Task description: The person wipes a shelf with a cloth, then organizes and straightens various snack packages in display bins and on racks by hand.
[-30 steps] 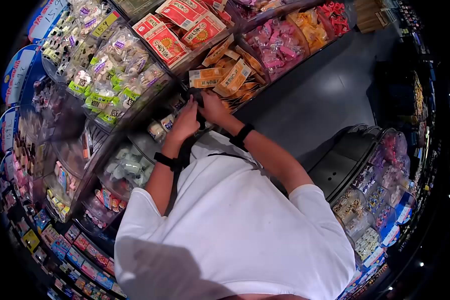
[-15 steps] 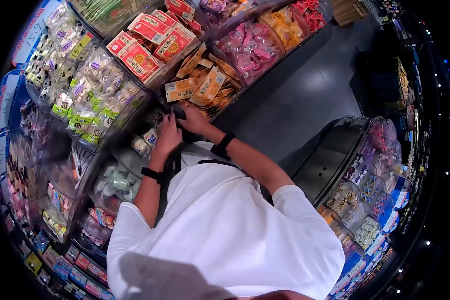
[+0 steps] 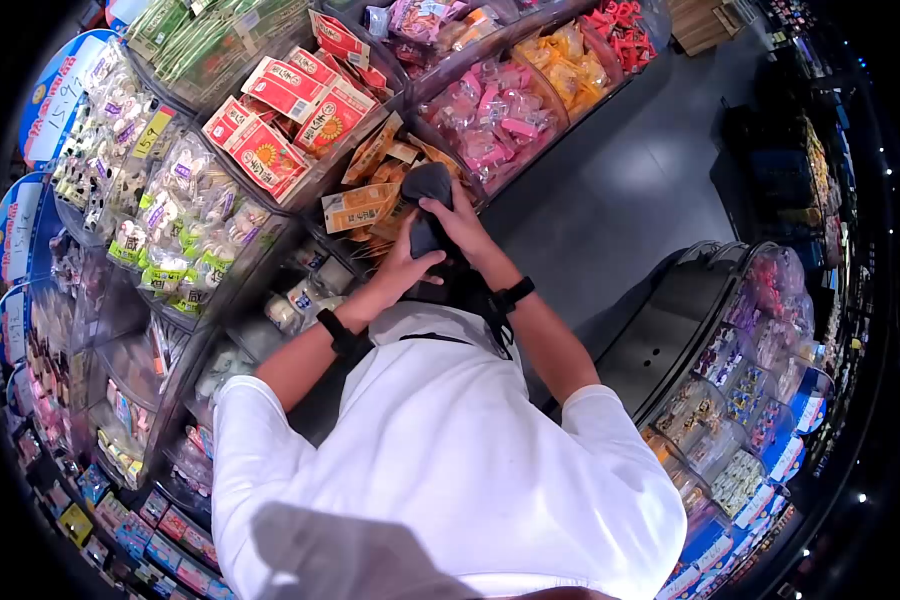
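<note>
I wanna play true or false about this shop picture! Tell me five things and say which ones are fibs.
1. The left hand and right hand both touch the dark thing. True.
2. The shirt is red. False: it is white.
3. There is a black band on each wrist. True.
4. The red packets share one bin with the pink packets. False: they sit in separate bins.
5. The person wears gloves. False: both hands are bare.

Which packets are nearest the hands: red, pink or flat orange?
The flat orange packets: they lie just beyond the left hand, partly hidden by the dark object. The red packets and pink packets lie farther off.
</note>
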